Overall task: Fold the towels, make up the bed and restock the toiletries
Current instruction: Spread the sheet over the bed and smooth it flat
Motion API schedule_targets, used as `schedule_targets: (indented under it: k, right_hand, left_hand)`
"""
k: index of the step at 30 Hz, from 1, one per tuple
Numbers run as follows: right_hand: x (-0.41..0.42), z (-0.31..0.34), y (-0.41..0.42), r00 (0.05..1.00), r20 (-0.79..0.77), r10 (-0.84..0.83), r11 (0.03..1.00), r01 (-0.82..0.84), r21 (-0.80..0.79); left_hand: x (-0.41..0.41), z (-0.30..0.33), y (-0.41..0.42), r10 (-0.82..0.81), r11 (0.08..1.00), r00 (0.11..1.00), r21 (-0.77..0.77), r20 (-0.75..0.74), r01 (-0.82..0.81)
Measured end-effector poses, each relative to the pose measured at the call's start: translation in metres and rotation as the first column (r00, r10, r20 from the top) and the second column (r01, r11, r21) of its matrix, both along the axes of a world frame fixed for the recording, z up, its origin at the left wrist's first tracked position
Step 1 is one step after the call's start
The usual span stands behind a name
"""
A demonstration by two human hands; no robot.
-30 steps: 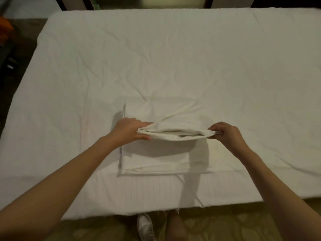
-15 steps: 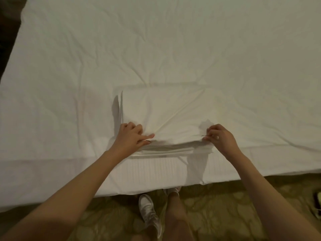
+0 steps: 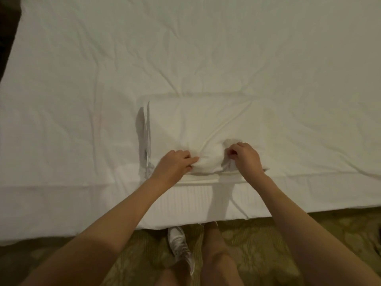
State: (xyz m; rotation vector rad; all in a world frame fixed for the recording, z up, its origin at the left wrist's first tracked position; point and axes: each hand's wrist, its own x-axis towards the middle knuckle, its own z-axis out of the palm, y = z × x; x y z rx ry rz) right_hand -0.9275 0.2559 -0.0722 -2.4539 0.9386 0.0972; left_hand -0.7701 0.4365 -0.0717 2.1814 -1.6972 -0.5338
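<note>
A white towel (image 3: 198, 124) lies folded into a rectangle on the white bed (image 3: 144, 48), close to the bed's near edge. My left hand (image 3: 175, 165) grips the towel's near edge left of its middle, fingers curled into the cloth. My right hand (image 3: 244, 156) grips the same edge a short way to the right, fingers bent over a bunched fold. The cloth between my hands is puckered. Lower layers of the towel show under the near edge.
The wrinkled bed sheet spreads far to the left, right and back. A patterned carpet (image 3: 268, 244) lies below the bed's near edge, with my legs and a white shoe (image 3: 181, 246) on it. A dark floor strip shows at the far left.
My hands brought the lifted towel edge down to the near side, then slid inward along it toward each other. The view has tilted down and closer to the bed edge.
</note>
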Motion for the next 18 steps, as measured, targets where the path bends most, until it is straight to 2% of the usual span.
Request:
schedule_targets:
  k: [3, 6, 8, 9, 10, 11, 12, 14, 18]
  right_hand:
    - [0.0, 0.0, -0.008, 0.993, -0.085, 0.079, 0.996, -0.076, 0.038]
    - [-0.008, 0.002, -0.007, 0.991, -0.109, 0.08, 0.989, -0.065, 0.135]
    - [-0.014, 0.005, -0.006, 0.999, -0.02, -0.034, 0.989, 0.036, 0.142]
    - [-0.017, 0.006, -0.007, 0.994, 0.025, -0.106, 0.992, 0.104, 0.066]
    - [-0.021, 0.005, -0.009, 0.977, 0.054, -0.208, 0.978, 0.209, -0.013]
    - [-0.024, 0.006, -0.012, 0.938, 0.055, -0.341, 0.939, 0.343, -0.023]
    - [-0.027, 0.006, -0.014, 0.894, 0.056, -0.445, 0.896, 0.443, 0.042]
    - [-0.029, 0.004, -0.015, 0.889, 0.021, -0.457, 0.879, 0.448, 0.162]
    - [-0.035, 0.0, -0.015, 0.943, 0.005, -0.331, 0.937, 0.328, 0.122]
  left_hand:
    - [0.003, 0.013, -0.01, 0.167, 0.976, 0.95, 0.181, -0.262, -0.122]
    - [0.007, 0.024, -0.012, 0.239, 0.95, 0.87, 0.288, -0.432, -0.118]
    - [0.01, 0.029, -0.011, 0.212, 0.939, 0.863, 0.34, -0.459, -0.05]
    - [0.011, 0.029, -0.01, 0.198, 0.932, 0.866, 0.36, -0.459, -0.022]
    - [0.012, 0.028, -0.009, 0.189, 0.928, 0.873, 0.372, -0.449, -0.01]
    - [0.013, 0.025, -0.008, 0.184, 0.925, 0.885, 0.38, -0.427, -0.009]
    - [0.012, 0.021, -0.006, 0.182, 0.926, 0.9, 0.378, -0.396, -0.02]
    - [0.009, 0.014, -0.002, 0.213, 0.934, 0.915, 0.348, -0.343, -0.087]
    - [0.002, 0.008, 0.0, 0.249, 0.929, 0.91, 0.349, -0.332, -0.126]
